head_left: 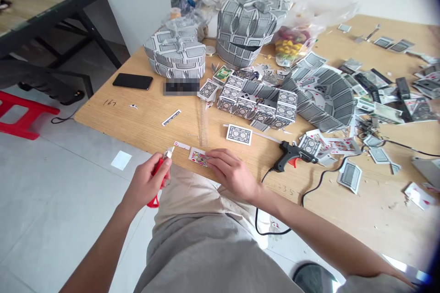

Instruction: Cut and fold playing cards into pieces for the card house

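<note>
My left hand [151, 181] is closed around a red utility knife [160, 175], its blade pointing up toward the table's front edge. A cut strip of card [181, 145] with a red Q lies just beyond the blade. Beside it is a face-up playing card [196, 156], a queen or other court card. The fingers of my right hand [229, 170] press together on this card's right end and cover part of it. A face-down card [239, 134] lies farther back, and a clear ruler [204, 123] stretches away from me on the wood.
A black hot glue gun [292, 155] lies at right, its cable looping over the table edge. Behind are a box built of folded cards [257, 103], a round card bowl [325, 96] and a tall card vessel [240, 27]. A phone [132, 81] lies at left.
</note>
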{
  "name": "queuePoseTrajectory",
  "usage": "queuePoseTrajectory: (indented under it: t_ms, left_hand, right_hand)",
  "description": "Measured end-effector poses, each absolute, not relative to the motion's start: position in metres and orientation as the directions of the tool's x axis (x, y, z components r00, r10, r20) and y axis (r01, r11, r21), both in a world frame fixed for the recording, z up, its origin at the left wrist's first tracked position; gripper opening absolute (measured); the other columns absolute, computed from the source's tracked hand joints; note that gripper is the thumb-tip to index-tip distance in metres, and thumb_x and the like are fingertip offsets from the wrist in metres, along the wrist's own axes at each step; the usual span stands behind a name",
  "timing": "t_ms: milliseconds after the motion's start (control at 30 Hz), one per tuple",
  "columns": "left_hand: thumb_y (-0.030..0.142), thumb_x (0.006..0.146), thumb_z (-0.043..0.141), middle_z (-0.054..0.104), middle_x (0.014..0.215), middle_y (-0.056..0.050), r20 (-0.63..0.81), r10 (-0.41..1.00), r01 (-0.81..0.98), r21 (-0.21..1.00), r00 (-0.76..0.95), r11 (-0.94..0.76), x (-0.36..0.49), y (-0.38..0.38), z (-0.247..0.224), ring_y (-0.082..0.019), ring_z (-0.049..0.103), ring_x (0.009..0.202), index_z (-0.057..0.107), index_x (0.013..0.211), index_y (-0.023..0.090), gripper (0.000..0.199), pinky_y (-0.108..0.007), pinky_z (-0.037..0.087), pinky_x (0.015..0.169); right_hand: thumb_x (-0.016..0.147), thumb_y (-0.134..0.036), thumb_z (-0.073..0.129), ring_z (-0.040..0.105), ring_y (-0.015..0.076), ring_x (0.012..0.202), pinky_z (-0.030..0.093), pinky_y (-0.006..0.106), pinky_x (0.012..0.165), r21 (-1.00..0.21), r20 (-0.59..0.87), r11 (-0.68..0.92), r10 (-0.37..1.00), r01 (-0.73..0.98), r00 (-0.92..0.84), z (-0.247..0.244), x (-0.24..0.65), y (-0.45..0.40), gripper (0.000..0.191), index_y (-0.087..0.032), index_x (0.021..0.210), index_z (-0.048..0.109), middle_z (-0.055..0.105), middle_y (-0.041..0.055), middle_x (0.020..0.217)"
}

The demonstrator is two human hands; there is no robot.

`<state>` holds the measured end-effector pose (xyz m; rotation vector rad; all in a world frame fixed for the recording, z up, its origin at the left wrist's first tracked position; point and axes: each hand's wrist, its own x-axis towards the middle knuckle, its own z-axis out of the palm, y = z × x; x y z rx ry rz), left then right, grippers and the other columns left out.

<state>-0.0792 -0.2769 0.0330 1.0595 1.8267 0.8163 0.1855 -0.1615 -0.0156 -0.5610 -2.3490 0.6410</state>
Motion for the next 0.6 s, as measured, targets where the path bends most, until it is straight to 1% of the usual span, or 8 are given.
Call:
queuePoseTrajectory:
  t_ms: [100, 167, 233, 333, 400, 467, 533, 600]
  left_hand:
    - [0.057, 0.109, 0.049, 0.062, 0.069, 0.002, -0.12, 0.957, 0.683, 0.677, -0.266, 0.275, -0.09, -0.25, 0.049, -0.017, 0.057, 0.06, 0.054, 0.085, 0.025, 0.04, -0.029, 0.045, 0.063]
    - [0.055, 0.109, 0.046, 0.064, 0.073, 0.0, 0.009, 0.98, 0.831, 0.531, -0.2, 0.165, -0.097, -0.229, 0.052, -0.021, 0.062, 0.069, 0.055, 0.086, 0.026, 0.038, -0.031, 0.045, 0.067]
    - [0.052, 0.109, 0.045, 0.071, 0.087, -0.006, 0.097, 0.985, 0.91, 0.406, -0.141, 0.09, -0.102, -0.208, 0.048, -0.027, 0.068, 0.083, 0.062, 0.093, 0.025, 0.035, -0.034, 0.047, 0.072]
    - [0.051, 0.107, 0.049, 0.073, 0.102, -0.011, 0.128, 0.987, 0.964, 0.26, -0.097, 0.061, -0.11, -0.18, 0.035, -0.032, 0.071, 0.093, 0.07, 0.115, 0.023, 0.036, -0.037, 0.051, 0.078]
    - [0.051, 0.106, 0.054, 0.072, 0.104, -0.012, 0.136, 0.987, 0.978, 0.202, -0.086, 0.058, -0.114, -0.166, 0.025, -0.033, 0.071, 0.098, 0.072, 0.124, 0.023, 0.038, -0.039, 0.054, 0.084]
    - [0.05, 0.105, 0.057, 0.071, 0.108, -0.014, 0.136, 0.987, 0.982, 0.182, -0.084, 0.059, -0.117, -0.155, 0.016, -0.035, 0.07, 0.103, 0.073, 0.126, 0.021, 0.038, -0.041, 0.055, 0.089]
    - [0.049, 0.104, 0.059, 0.07, 0.112, -0.016, 0.141, 0.985, 0.979, 0.188, -0.101, 0.074, -0.119, -0.149, 0.008, -0.036, 0.07, 0.106, 0.073, 0.125, 0.02, 0.038, -0.044, 0.055, 0.092]
    - [0.05, 0.103, 0.061, 0.069, 0.115, -0.017, 0.158, 0.979, 0.973, 0.208, -0.129, 0.095, -0.12, -0.145, 0.001, -0.037, 0.069, 0.108, 0.073, 0.123, 0.019, 0.039, -0.045, 0.055, 0.095]
  right_hand:
    - [0.112, -0.02, 0.056, 0.075, 0.0247, 0.107, 0.065, 0.041, 0.093, -0.606, 0.452, 0.74, 0.621, 0.291, -0.64, -0.004, 0.196, -0.153, 0.02, -0.023, 0.118, 0.075, 0.08, 0.0109, 0.117]
    - [0.112, -0.022, 0.057, 0.075, 0.0243, 0.101, 0.064, 0.04, 0.09, -0.612, 0.437, 0.711, 0.669, 0.346, -0.601, 0.001, 0.206, -0.147, 0.019, -0.023, 0.112, 0.076, 0.081, 0.0098, 0.111]
    - [0.111, -0.023, 0.059, 0.075, 0.0244, 0.098, 0.064, 0.04, 0.088, -0.597, 0.401, 0.681, 0.711, 0.423, -0.578, 0.003, 0.218, -0.143, 0.018, -0.022, 0.107, 0.076, 0.08, 0.0093, 0.108]
    - [0.11, -0.023, 0.06, 0.072, 0.0258, 0.095, 0.063, 0.039, 0.081, -0.51, 0.327, 0.648, 0.754, 0.565, -0.57, -0.001, 0.236, -0.14, 0.02, -0.023, 0.102, 0.078, 0.079, 0.0095, 0.103]
    - [0.108, -0.02, 0.061, 0.071, 0.0274, 0.095, 0.063, 0.04, 0.079, -0.438, 0.296, 0.63, 0.775, 0.641, -0.558, -0.004, 0.244, -0.142, 0.019, -0.023, 0.103, 0.08, 0.077, 0.01, 0.103]
    - [0.107, -0.015, 0.061, 0.07, 0.0289, 0.098, 0.063, 0.042, 0.081, -0.403, 0.288, 0.617, 0.787, 0.676, -0.546, -0.005, 0.245, -0.147, 0.02, -0.023, 0.11, 0.079, 0.077, 0.0108, 0.107]
    - [0.106, -0.014, 0.061, 0.07, 0.0295, 0.104, 0.064, 0.044, 0.087, -0.42, 0.296, 0.624, 0.78, 0.659, -0.551, -0.005, 0.238, -0.155, 0.022, -0.022, 0.116, 0.078, 0.077, 0.0117, 0.113]
    - [0.106, -0.02, 0.067, 0.071, 0.0292, 0.107, 0.064, 0.044, 0.092, -0.473, 0.301, 0.654, 0.75, 0.591, -0.589, -0.005, 0.222, -0.164, 0.016, -0.02, 0.119, 0.077, 0.077, 0.0125, 0.118]
